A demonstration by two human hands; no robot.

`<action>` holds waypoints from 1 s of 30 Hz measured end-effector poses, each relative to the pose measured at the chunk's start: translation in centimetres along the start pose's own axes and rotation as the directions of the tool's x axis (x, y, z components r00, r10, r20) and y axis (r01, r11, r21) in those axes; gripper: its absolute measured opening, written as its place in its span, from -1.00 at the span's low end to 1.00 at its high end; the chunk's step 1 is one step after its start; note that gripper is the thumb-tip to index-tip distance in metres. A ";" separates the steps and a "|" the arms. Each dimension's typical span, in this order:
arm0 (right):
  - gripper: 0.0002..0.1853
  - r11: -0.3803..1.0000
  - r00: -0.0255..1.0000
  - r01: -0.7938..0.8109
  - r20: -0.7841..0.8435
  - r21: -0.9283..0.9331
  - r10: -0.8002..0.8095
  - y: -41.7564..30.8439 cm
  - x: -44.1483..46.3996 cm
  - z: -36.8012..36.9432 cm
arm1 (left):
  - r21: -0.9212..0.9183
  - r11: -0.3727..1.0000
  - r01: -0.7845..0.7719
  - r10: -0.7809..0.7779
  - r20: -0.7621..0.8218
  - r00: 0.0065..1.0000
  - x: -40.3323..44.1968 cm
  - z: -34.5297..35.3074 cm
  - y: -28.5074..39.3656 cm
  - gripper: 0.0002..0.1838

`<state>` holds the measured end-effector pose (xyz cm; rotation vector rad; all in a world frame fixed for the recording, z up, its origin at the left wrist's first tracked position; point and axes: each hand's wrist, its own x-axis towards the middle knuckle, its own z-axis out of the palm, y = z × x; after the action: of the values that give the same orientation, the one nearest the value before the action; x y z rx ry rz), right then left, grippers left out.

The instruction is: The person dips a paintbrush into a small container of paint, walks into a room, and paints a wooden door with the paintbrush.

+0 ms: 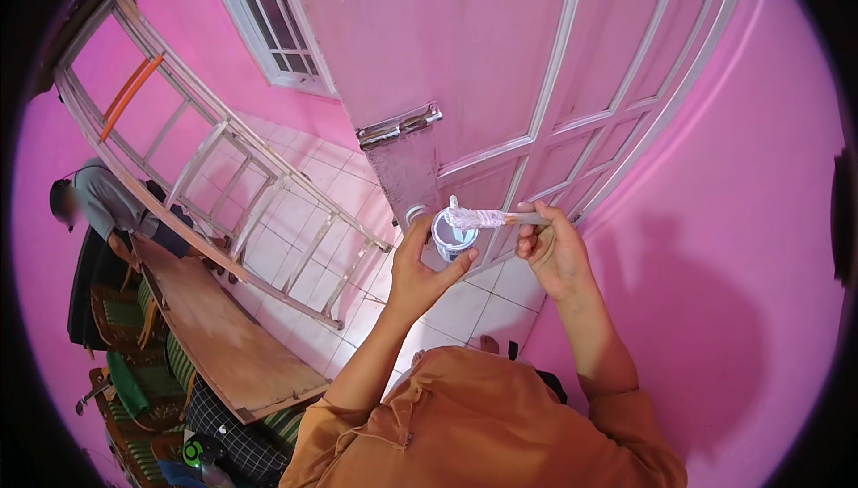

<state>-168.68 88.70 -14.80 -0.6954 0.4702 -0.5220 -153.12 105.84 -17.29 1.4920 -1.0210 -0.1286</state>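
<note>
My left hand [424,272] is wrapped round a small paint can [458,248], held upright in front of me. Pale paint shows inside the can and on its rim. In my right hand [559,251] is a paintbrush [490,219], gripped by its handle between thumb and fingers. The brush lies nearly level, its white-coated head over the can's mouth. A pale stick-like piece [453,203] stands up at the can's far rim; I cannot tell what it is. Just beyond stands a panelled pink door [483,59] with a metal latch [399,126].
A stepladder [259,260] stands on the white tiled floor [299,220] at left. Behind it another person [112,197] bends by a wooden board [210,323]. Green-striped chairs [121,311] line the lower left. A pink wall [715,247] rises close on my right.
</note>
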 end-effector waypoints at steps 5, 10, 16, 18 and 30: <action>-0.66 0.998 0.999 0.030 0.021 0.046 -0.031 -0.2 0.2 0.2 | -0.025 1.000 0.011 -0.012 -0.021 1.000 0.1 0.2 -0.7 -0.41; -0.68 0.989 0.989 0.146 0.034 0.021 -0.147 -1.1 1.3 1.0 | 0.010 0.995 0.103 -0.103 0.053 0.993 -0.4 -0.5 -1.7 -0.24; -0.68 0.893 0.925 0.375 0.033 -0.250 -0.379 -1.6 3.2 3.3 | 0.045 0.990 0.132 -0.133 0.015 0.991 -1.7 -1.4 -1.8 -0.30; -0.69 0.858 0.912 0.396 0.035 -0.326 -0.408 -1.6 3.5 4.0 | 0.051 0.988 0.146 -0.146 0.003 0.989 -2.4 -2.0 -1.4 -0.32; -0.77 0.676 0.771 0.624 0.169 -0.392 -0.614 -3.2 4.8 9.5 | 0.015 0.970 0.241 -0.239 -0.085 0.967 -6.4 -5.0 -2.3 -0.35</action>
<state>-160.54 88.28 -7.21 -1.3102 0.3133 -1.0762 -152.74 113.33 -21.09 1.6271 -0.7751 -0.2249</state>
